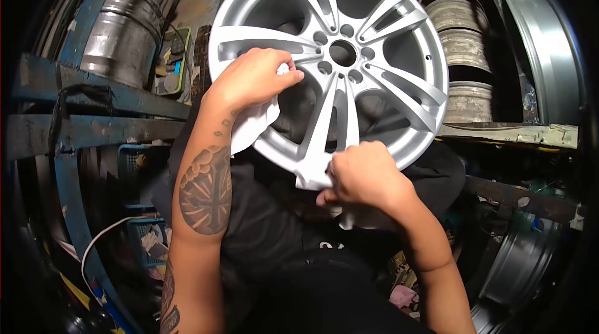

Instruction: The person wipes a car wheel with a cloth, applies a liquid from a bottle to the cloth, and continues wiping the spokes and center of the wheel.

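A silver wheel is seen with its spoked face turned toward the camera, in front of the dark clothing over the lap; what it is borne on underneath cannot be made out. By the left hand, near the rim at the left, a white cloth is gripped, bunched between thumb and curled fingers, with its loose part hanging over the rim. By the right hand, a white patch of cloth is pressed at the near rim, where a pair of spokes ends; its fingers are folded in tightly, and their tips are hidden. Whether both pieces belong to one cloth cannot be told. The finish could be scratched if grit were caught in either piece, or if a bare knuckle or nail were dragged across the metal. The loose part could be snagged on a spoke edge if it were pulled sharply. The wheel could be tipped or slid if the near rim were pushed harder than the far one, and it might then be knocked against the stacked wheels at the right or the blue rack at the left.
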### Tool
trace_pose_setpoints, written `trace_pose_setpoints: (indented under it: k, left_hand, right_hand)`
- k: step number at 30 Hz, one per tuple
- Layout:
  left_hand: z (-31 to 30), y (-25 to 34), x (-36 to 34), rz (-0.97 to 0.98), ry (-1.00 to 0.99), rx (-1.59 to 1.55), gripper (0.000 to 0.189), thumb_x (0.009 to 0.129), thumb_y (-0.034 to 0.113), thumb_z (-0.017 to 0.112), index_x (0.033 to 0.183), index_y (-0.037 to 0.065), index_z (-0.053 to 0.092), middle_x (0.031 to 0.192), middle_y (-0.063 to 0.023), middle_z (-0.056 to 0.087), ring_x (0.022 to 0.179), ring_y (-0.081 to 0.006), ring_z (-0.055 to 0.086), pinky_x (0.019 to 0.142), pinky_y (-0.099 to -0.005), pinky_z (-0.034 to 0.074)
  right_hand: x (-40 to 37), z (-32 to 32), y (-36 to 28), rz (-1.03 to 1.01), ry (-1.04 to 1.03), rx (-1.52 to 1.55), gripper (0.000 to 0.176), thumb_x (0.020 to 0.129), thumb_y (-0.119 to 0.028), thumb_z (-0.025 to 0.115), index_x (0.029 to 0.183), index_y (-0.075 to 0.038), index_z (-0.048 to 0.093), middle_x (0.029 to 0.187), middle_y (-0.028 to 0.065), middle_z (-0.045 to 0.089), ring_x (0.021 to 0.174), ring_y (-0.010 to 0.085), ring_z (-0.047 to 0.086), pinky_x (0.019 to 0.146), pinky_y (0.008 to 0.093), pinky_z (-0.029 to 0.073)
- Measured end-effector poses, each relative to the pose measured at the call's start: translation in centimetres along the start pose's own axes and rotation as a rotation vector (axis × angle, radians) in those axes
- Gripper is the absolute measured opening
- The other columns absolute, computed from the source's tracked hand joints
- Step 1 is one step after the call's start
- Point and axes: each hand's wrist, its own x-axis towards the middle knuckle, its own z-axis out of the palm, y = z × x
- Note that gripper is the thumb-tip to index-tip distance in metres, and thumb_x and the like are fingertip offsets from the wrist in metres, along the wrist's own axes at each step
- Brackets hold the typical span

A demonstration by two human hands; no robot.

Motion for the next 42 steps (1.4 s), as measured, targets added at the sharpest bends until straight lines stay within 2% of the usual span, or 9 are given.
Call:
trace_pose_setpoints:
  k: [14,18,19,23,26,28,32,36,42]
  left_hand:
    - [0.0,1.4,0.1,0.122,0.253,-0.165,0.042,0.092,0.029,0.070,0.127,0.011,0.055,0.081,-0.0124,0.066,0.072,-0.0218,0.060,0.070,-0.0382,0.048]
    - [0.0,1.4,0.5,0.114,0.288,-0.071,0.045,0.093,0.032,0.068,0.128,0.008,0.054,0.086,-0.0216,0.068,0.093,-0.0380,0.070,0.086,-0.0460,0.051]
    - [0.3,1.2,0.6,0.150,0.328,-0.070,0.052,0.093,0.034,0.068,0.135,0.009,0.049,0.110,-0.0252,0.067,0.106,-0.0409,0.067,0.093,-0.0475,0.050]
    - [0.2,2.6,0.4,0.119,0.381,-0.285,0.074,0.091,0.026,0.068,0.151,0.013,0.028,0.136,-0.0292,0.048,0.113,-0.0432,0.059,0.103,-0.0484,0.045]
    - [0.9,1.7,1.0,0.228,0.510,-0.270,0.066,0.091,0.012,0.058,0.150,0.010,0.030,0.107,-0.0114,0.057,0.084,-0.0166,0.052,0.082,-0.0318,0.047]
    - [0.3,1.7,0.8,0.218,0.452,-0.390,0.078,0.081,0.007,0.061,0.150,0.007,0.024,0.124,-0.0221,0.042,0.110,-0.0313,0.051,0.105,-0.0422,0.041]
    - [1.2,0.8,2.6,0.432,0.535,-0.736,0.082,0.087,-0.002,0.067,0.150,0.010,0.016,0.121,-0.0131,0.047,0.104,-0.0178,0.056,0.092,-0.0319,0.051]
    - [0.4,1.2,3.0,0.285,0.655,-1.198,0.079,0.086,-0.003,0.076,0.143,0.006,0.023,0.121,-0.0147,0.057,0.106,-0.0181,0.063,0.088,-0.0296,0.056]
    - [-0.4,-0.1,2.8,0.214,0.533,-1.155,0.051,0.093,-0.001,0.069,0.137,-0.003,0.043,0.113,-0.0114,0.068,0.102,-0.0160,0.070,0.089,-0.0293,0.058]
  right_hand:
    - [-1.1,2.1,-1.7,0.035,0.142,-0.053,0.048,0.076,-0.056,0.078,0.069,-0.009,0.071,0.063,0.0112,0.067,0.061,0.0298,0.071,0.056,0.0397,0.053]
    - [-1.2,2.6,-1.7,0.041,0.180,-0.063,0.050,0.074,-0.059,0.080,0.068,-0.010,0.072,0.060,0.0111,0.066,0.060,0.0301,0.070,0.056,0.0407,0.053]
    - [-1.4,1.7,-1.6,0.014,0.162,-0.037,0.050,0.074,-0.059,0.080,0.068,-0.010,0.072,0.060,0.0111,0.066,0.060,0.0303,0.070,0.056,0.0408,0.053]
    - [0.7,1.6,1.0,-0.021,0.094,-0.020,0.052,0.071,-0.061,0.081,0.070,-0.010,0.073,0.062,0.0110,0.067,0.062,0.0319,0.071,0.057,0.0411,0.053]
    - [-0.4,0.9,-0.2,-0.028,0.070,-0.033,0.051,0.071,-0.060,0.081,0.071,-0.010,0.073,0.062,0.0109,0.068,0.062,0.0319,0.071,0.057,0.0415,0.053]
    - [0.8,1.8,0.5,0.010,0.054,-0.012,0.049,0.072,-0.060,0.080,0.073,-0.012,0.074,0.066,0.0109,0.069,0.063,0.0313,0.072,0.058,0.0421,0.054]
    - [-0.9,1.5,-1.5,-0.020,0.105,-0.162,0.035,0.075,-0.044,0.081,0.071,-0.009,0.074,0.071,0.0105,0.073,0.067,0.0275,0.074,0.059,0.0385,0.055]
    - [1.0,1.1,0.6,-0.026,0.066,-0.004,0.035,0.074,-0.043,0.082,0.072,-0.009,0.074,0.073,0.0106,0.073,0.068,0.0275,0.074,0.058,0.0390,0.055]
    - [-0.1,2.1,-0.1,-0.031,0.137,0.022,0.039,0.076,-0.045,0.082,0.071,-0.007,0.071,0.064,0.0139,0.068,0.062,0.0336,0.071,0.058,0.0436,0.054]
